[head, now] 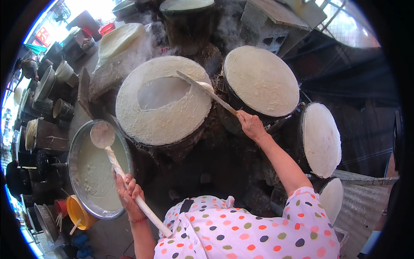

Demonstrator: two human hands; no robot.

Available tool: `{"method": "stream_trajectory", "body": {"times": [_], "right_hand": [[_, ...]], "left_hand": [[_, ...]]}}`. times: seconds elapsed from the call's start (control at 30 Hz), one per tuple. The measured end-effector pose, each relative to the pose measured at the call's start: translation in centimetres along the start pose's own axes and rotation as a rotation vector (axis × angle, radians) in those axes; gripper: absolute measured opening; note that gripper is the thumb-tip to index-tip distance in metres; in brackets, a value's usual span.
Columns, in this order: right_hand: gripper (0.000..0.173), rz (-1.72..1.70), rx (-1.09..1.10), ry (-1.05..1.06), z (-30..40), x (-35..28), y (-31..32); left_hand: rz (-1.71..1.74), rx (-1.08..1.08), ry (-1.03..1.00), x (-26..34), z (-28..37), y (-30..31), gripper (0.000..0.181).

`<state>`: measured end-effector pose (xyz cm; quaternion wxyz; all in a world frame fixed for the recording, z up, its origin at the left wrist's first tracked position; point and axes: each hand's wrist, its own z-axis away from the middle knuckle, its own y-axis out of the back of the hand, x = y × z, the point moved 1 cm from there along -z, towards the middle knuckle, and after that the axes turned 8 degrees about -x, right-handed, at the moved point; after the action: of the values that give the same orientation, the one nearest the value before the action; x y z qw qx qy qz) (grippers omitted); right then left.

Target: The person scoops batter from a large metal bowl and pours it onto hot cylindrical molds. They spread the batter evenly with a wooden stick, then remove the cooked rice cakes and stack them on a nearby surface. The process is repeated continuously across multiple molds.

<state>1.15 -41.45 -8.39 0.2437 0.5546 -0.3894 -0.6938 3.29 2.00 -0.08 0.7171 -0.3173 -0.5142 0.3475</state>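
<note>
My left hand grips the long white handle of a ladle, whose bowl hangs over the upper part of a large metal basin. Pale, thick batter fills much of that basin, with lumps towards its left side. In my right hand is a long flat scraper, its far end over a round griddle. A pale sheet of batter coats the griddle, around a bare grey patch. A small pale lump sits against the scraper.
Right of centre stands a second coated griddle, and two more curve down the right side. A stack of pale sheets lies behind, amid steam. A yellow bucket stands below the basin. At far left is another person.
</note>
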Motion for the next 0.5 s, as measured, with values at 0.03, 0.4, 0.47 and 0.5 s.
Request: {"method": "stream_trajectory", "body": {"times": [0.03, 0.4, 0.47, 0.5], "right_hand": [[0.025, 0.013, -0.010, -0.004, -2.0, 0.0, 0.2], [0.032, -0.452, 0.211, -0.217, 3.4, -6.8, -5.2], [0.031, -0.465, 0.191, -0.212, 3.1, -11.5, -8.0], [0.031, -0.467, 0.190, -0.169, 2.9, -13.7, -8.6]], "left_hand": [[0.003, 0.005, 0.004, 0.0, 0.0, -0.1, 0.022], [0.040, -0.102, 0.104, 0.2, -2.7, -0.8, 0.026], [0.070, -0.114, 0.133, -0.3, -3.8, -1.8, 0.027], [0.065, -0.124, 0.149, -0.3, -4.3, -2.1, 0.026]]}}
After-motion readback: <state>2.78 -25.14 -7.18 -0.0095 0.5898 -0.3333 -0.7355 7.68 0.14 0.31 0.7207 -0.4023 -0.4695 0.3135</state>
